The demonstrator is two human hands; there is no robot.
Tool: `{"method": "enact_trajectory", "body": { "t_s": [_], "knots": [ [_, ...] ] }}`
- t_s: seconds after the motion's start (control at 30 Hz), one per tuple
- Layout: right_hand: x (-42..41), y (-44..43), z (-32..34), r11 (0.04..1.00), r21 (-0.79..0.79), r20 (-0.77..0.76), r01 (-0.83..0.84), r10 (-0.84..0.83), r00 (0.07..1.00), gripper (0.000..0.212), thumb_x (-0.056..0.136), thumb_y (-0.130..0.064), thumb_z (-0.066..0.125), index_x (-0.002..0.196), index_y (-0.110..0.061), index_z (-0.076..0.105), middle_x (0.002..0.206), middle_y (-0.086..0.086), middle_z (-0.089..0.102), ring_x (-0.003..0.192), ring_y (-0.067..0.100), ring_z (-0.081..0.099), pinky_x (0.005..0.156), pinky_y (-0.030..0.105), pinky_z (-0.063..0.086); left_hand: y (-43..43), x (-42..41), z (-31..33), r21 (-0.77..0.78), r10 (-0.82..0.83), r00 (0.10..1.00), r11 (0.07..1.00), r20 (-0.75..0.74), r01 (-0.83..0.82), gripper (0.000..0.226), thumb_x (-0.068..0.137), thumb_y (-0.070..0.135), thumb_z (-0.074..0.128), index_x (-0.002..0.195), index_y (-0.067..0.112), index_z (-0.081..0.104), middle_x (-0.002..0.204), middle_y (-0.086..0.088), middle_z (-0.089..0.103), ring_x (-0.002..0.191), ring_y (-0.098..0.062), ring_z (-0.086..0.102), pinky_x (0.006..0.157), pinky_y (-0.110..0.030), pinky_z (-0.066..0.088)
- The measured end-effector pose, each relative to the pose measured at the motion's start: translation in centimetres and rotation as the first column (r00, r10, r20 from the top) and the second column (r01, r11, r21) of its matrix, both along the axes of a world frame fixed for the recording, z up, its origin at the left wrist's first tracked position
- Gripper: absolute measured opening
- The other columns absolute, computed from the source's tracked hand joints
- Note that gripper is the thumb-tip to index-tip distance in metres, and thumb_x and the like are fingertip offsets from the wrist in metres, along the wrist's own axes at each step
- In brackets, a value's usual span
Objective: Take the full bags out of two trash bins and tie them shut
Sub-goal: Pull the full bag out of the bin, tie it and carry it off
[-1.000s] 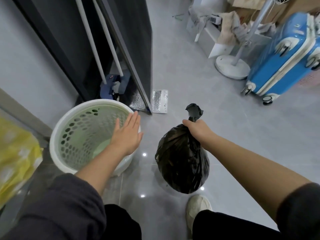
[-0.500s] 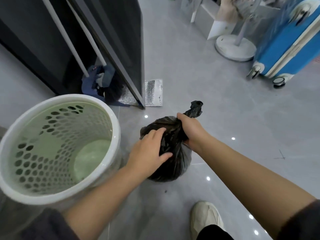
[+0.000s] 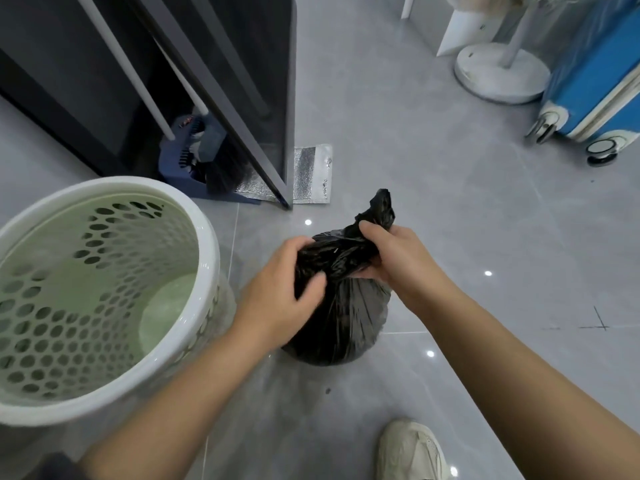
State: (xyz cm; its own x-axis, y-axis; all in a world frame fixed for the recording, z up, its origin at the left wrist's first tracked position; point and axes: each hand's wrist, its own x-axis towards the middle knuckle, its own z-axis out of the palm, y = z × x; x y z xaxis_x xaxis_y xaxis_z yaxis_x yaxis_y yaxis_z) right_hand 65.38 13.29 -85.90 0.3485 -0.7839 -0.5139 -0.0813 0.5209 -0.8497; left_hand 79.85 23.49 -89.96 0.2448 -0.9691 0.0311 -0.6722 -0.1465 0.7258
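The black trash bag sits between the two hands, its rounded bottom seemingly resting on the grey tiled floor. It is already out of the bin. The right hand is closed around the gathered neck, and a short tuft of plastic sticks out beyond its fingers. The left hand curls over the bag's shoulder just below that, thumb pressed into the film.

The film looks thin, soft and rather slick, and the load looks bulky but not heavy. The twisted neck is the best place to hold it, since gripping the belly would only stretch or tear the plastic. The neck does not look knotted yet.

The perforated white trash bin stands just to the left of the left hand with no liner in it. A pale shoe is below the right forearm.
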Motion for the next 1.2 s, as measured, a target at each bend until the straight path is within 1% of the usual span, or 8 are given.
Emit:
{"method": "enact_trajectory", "body": {
  "t_s": [0.1, 0.33, 0.5, 0.63, 0.77, 0.93, 1.1, 1.2],
  "knots": [
    [-0.1, -0.2, 0.3, 0.999, 0.025, 0.023, -0.039, 0.038, 0.999, 0.026, 0.097, -0.015, 0.049, 0.103, 0.006, 0.062, 0.095, 0.018, 0.071, 0.085, 0.026, 0.071, 0.074, 0.04, 0.06, -0.4, -0.6, -1.2, 0.044, -0.033, 0.989, 0.999, 0.147, 0.027, 0.043, 0.086, 0.024, 0.055, 0.126, 0.031, 0.043, 0.119, 0.01, 0.061, 0.104, -0.013, 0.058, 0.084, -0.033, 0.048],
    [-1.3, -1.4, 0.4, 0.908, -0.365, -0.432, -0.206, 0.031, 0.902, 0.031, 0.091, -0.026, 0.052, 0.081, 0.004, 0.056, 0.065, 0.014, 0.054, 0.05, 0.016, 0.051, 0.052, 0.026, 0.042, -2.3, 0.0, 0.3, 0.006, 0.149, 0.973, 0.989, -0.174, -0.151, 0.041, 0.079, -0.006, 0.039, 0.063, 0.032, 0.037, 0.059, 0.013, 0.045, 0.062, -0.002, 0.046, 0.056, -0.013, 0.033],
    [-1.1, -1.2, 0.7, 0.892, -0.391, -0.473, -0.226, 0.015, 0.881, 0.031, 0.087, -0.024, 0.054, 0.07, 0.002, 0.05, 0.057, 0.002, 0.042, 0.049, 0.013, 0.041, 0.047, 0.02, 0.033, -2.1, 0.5, 1.6, 0.156, -0.084, 0.984, 0.986, 0.155, 0.06, 0.033, 0.072, 0.055, 0.054, 0.088, 0.034, 0.034, 0.071, 0.013, 0.054, 0.071, -0.02, 0.056, 0.061, -0.032, 0.038],
    [-0.7, -0.8, 0.9, 0.965, -0.233, -0.288, -0.116, 0.045, 0.957, 0.025, 0.089, -0.015, 0.053, 0.085, 0.009, 0.058, 0.07, 0.01, 0.057, 0.061, 0.018, 0.057, 0.053, 0.025, 0.048, -2.7, -0.6, 1.4, 0.179, -0.205, 0.917, 0.972, 0.344, 0.15, 0.052, 0.077, 0.043, 0.062, 0.118, 0.027, 0.035, 0.099, 0.01, 0.058, 0.092, -0.023, 0.06, 0.07, -0.033, 0.044],
    [-1.1, -0.9, 1.4, 0.999, -0.034, -0.044, -0.029, 0.028, 0.999, 0.023, 0.094, -0.009, 0.049, 0.103, 0.008, 0.062, 0.092, 0.021, 0.071, 0.071, 0.025, 0.071, 0.058, 0.027, 0.058, -3.2, -0.6, 0.1, -0.081, -0.037, 0.999, 0.996, -0.005, 0.036, 0.023, 0.078, 0.007, 0.041, 0.093, 0.018, 0.055, 0.085, 0.008, 0.054, 0.083, -0.014, 0.056, 0.075, -0.032, 0.048],
    [-2.1, -1.5, 1.3, 0.999, 0.02, 0.011, 0.041, -0.041, 0.999, 0.02, 0.095, -0.008, 0.048, 0.1, 0.007, 0.06, 0.088, 0.022, 0.07, 0.072, 0.027, 0.071, 0.063, 0.029, 0.06, -3.4, -0.2, 0.8, -0.089, 0.072, 0.851, 0.986, -0.52, -0.138, 0.023, 0.087, 0.005, 0.046, 0.098, 0.019, 0.06, 0.088, 0.014, 0.066, 0.088, -0.003, 0.06, 0.082, -0.021, 0.046],
    [-2.1, -1.5, 1.1, 0.993, 0.081, 0.12, 0.083, -0.092, 0.988, 0.019, 0.096, -0.005, 0.045, 0.098, 0.009, 0.059, 0.082, 0.018, 0.068, 0.067, 0.021, 0.07, 0.055, 0.027, 0.056, -2.4, 0.4, 0.3, 0.051, -0.284, 0.958, 0.958, 0.044, 0.282, 0.108, 0.059, 0.061, 0.071, 0.144, 0.041, 0.008, 0.14, 0.02, 0.034, 0.129, 0.001, 0.033, 0.106, -0.022, 0.027],
    [-2.2, -1.4, 1.1, 0.994, 0.073, 0.114, 0.076, -0.084, 0.99, 0.02, 0.096, -0.005, 0.044, 0.096, 0.008, 0.059, 0.076, 0.015, 0.069, 0.064, 0.021, 0.07, 0.055, 0.029, 0.058, -3.0, -0.4, -1.2, -0.076, -0.173, 0.983, 0.981, 0.054, 0.177, 0.079, 0.08, 0.026, 0.069, 0.144, 0.035, 0.024, 0.134, 0.015, 0.048, 0.123, 0.001, 0.042, 0.104, -0.021, 0.033]
  ]
}}
